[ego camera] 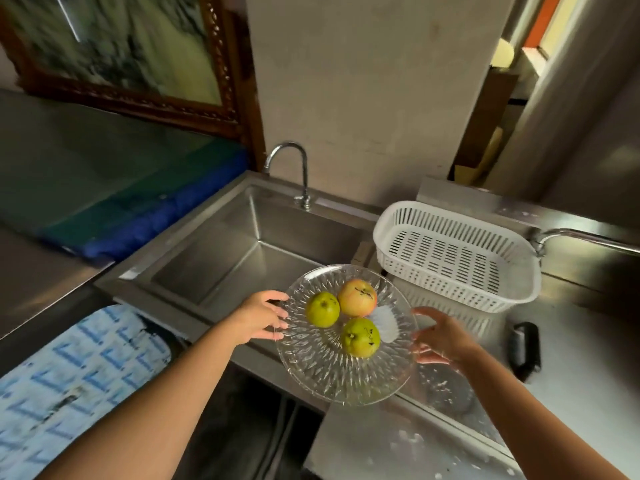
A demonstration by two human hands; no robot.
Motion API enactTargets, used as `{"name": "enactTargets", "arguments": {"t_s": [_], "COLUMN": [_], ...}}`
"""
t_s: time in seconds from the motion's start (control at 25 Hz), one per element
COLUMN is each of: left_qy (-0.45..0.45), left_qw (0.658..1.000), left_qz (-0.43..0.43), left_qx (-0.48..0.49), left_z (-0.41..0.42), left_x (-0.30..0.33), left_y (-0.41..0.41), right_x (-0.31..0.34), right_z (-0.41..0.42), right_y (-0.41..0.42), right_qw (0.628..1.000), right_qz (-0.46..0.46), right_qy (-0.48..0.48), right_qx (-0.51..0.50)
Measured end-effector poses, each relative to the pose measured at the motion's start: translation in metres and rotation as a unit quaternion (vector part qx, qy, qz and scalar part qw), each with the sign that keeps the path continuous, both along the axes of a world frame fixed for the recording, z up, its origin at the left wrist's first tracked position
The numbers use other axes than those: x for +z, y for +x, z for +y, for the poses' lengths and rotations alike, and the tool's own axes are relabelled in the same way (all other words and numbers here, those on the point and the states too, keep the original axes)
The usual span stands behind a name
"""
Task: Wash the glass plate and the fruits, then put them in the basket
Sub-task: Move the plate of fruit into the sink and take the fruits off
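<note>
Two hands carry glass plate [332,372] above front edge of steel sink [242,251]. Left hand [259,318] grips left rim, fingers curled over edge; right hand [441,339] holds right rim, fingers spread and bent around it. On plate — two green fruits [322,309] [360,337], one reddish apple [356,297], all touching or nearly so, white brush [382,322] beside them. White basket [457,254] on counter right of sink — black brush [525,351] near it. Faucet [294,168] behind basin.

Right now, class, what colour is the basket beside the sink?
White, with slotted sides: the basket shows best in the head view.
</note>
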State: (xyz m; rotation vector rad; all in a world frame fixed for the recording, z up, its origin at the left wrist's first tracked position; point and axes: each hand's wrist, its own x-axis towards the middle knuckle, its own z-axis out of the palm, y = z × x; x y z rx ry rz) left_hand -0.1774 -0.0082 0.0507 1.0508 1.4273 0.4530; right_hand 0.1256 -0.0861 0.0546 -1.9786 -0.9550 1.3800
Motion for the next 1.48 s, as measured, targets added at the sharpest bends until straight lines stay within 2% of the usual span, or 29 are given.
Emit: {"name": "enactTargets", "arguments": {"t_s": [0.28, 0.52, 0.68, 0.88, 1.2, 1.48], "left_qy": [-0.015, -0.018, -0.022, -0.008, 0.016, 0.005], "left_qw": [0.999, 0.999, 0.998, 0.998, 0.998, 0.990], "left_qz": [-0.046, -0.026, -0.011, 0.011, 0.035, 0.111], "left_qx": [0.007, -0.044, -0.061, -0.064, -0.053, -0.085], "left_z": [0.057, 0.121, 0.159, 0.208, 0.301, 0.373], "left_x": [-0.007, 0.007, 0.004, -0.020, -0.109, -0.260], "left_y": [-0.130, -0.230, -0.265, -0.267, -0.241, -0.217], "right_x": [-0.004, -0.012, -0.014, -0.034, -0.107, -0.249], "right_z": [0.061, 0.095, 0.123, 0.170, 0.265, 0.318], "right_y": [-0.120, -0.225, -0.264, -0.270, -0.254, -0.248], "right_qw": [0.999, 0.997, 0.996, 0.996, 0.997, 0.990], "right_qz": [0.030, 0.059, 0.069, 0.051, 0.028, -0.015], "right_qy": [0.008, 0.016, 0.010, 0.007, 0.005, -0.051], "right_qx": [-0.009, -0.048, -0.058, -0.076, -0.067, -0.133]}}
